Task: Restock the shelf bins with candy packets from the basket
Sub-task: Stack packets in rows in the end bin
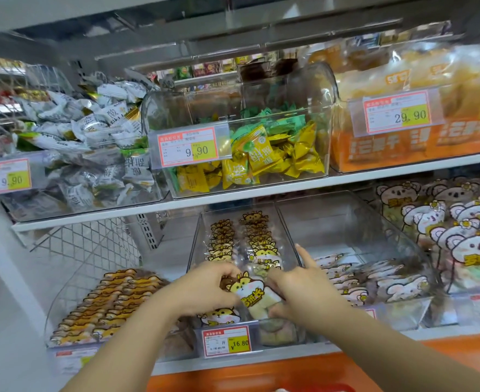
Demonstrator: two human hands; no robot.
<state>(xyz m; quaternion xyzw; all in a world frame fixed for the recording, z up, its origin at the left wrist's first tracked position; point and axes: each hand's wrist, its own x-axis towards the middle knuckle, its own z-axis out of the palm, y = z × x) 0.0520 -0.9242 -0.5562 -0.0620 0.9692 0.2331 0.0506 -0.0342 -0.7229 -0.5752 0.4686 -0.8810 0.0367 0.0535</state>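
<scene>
One hamster packet (250, 292): pinched by curled fingers of your left hand (207, 287) and right hand (298, 287), right index straight. The bin (287, 230) holds two rows (250, 241) beyond your fingertips; the front is probably unfinished.

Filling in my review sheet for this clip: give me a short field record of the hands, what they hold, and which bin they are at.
left hand: grips the left edge of a hamster-print packet
right hand: holds the packet's right side, index finger stretched out
location: front of the clear bin on the lower shelf
bin contents: two rows of like packets behind
price tag: 16.80
stage: packet not yet released
</scene>
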